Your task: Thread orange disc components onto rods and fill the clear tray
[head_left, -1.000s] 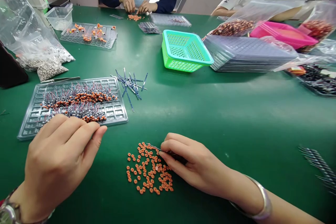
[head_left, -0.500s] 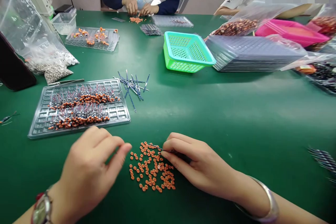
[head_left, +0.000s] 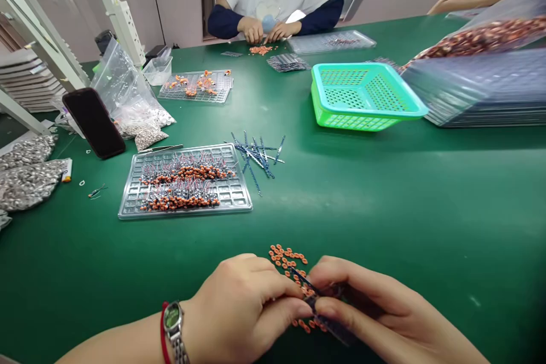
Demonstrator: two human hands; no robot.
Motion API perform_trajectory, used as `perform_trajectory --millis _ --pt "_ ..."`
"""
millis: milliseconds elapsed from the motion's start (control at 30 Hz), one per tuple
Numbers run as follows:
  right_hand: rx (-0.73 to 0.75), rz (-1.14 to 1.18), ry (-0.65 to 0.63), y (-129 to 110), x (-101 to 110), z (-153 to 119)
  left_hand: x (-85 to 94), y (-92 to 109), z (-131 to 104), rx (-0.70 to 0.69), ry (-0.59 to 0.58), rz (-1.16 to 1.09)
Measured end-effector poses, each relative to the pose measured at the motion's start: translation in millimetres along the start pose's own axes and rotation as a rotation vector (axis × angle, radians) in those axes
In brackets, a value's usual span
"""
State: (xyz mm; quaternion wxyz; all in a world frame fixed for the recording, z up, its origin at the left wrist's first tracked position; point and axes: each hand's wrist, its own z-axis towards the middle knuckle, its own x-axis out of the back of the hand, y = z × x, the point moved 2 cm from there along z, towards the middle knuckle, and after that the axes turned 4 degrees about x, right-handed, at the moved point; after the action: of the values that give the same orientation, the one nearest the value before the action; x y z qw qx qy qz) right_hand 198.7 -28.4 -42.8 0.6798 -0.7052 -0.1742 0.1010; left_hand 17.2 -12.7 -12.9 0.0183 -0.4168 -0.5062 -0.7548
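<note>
My right hand (head_left: 362, 307) grips a thin dark strip (head_left: 336, 331), which looks like a narrow circuit board, between thumb and fingers. My left hand (head_left: 251, 307) is closed in a pinch, its thumb and forefinger meeting at the strip; what lies between those fingertips is hidden. Beneath both hands, small orange rings (head_left: 286, 256) are scattered on the green table (head_left: 384, 199), partly covered by the fingers. Beyond them, several loose blue strips (head_left: 258, 156) lie in a heap beside a clear tray (head_left: 236, 196) of small wired parts with orange ends.
A green basket (head_left: 362, 119) stands right of centre, by stacked clear trays (head_left: 486, 94). At left are a phone (head_left: 94, 122), a bag of small pale parts (head_left: 149, 133) and bags of silvery parts (head_left: 29, 176). Across the table a person's hands (head_left: 267, 29) work over orange pieces.
My left hand has come right to meet the strip in my right hand, closing the gap between them. The view has swung left, so the table's contents appear farther right.
</note>
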Motion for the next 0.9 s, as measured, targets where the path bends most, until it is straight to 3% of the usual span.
perform_trajectory --millis 167,267,400,467,567,733,900 --pt "-0.086 0.135 -0.066 -1 2 1 -4.6 2 -2 -0.066 0.006 0.11" --pt "-0.133 0.15 -0.073 1 11 5 6.5 1 -2 -0.106 0.055 0.304" --pt "-0.169 0.061 0.122 3 33 13 54.4 -10 -5 -0.015 0.217 0.704" --pt "-0.16 -0.044 0.171 2 43 17 82.7 -19 -9 0.118 0.325 0.919" --pt "-0.14 -0.286 0.196 1 53 21 109.4 -33 -13 0.358 0.324 1.108" --pt "0.095 -0.735 0.24 7 57 19 112.7 -47 -12 0.523 0.185 1.155" --pt "0.128 -0.762 0.181 13 53 14 112.4 -50 -10 0.5 0.163 1.113"
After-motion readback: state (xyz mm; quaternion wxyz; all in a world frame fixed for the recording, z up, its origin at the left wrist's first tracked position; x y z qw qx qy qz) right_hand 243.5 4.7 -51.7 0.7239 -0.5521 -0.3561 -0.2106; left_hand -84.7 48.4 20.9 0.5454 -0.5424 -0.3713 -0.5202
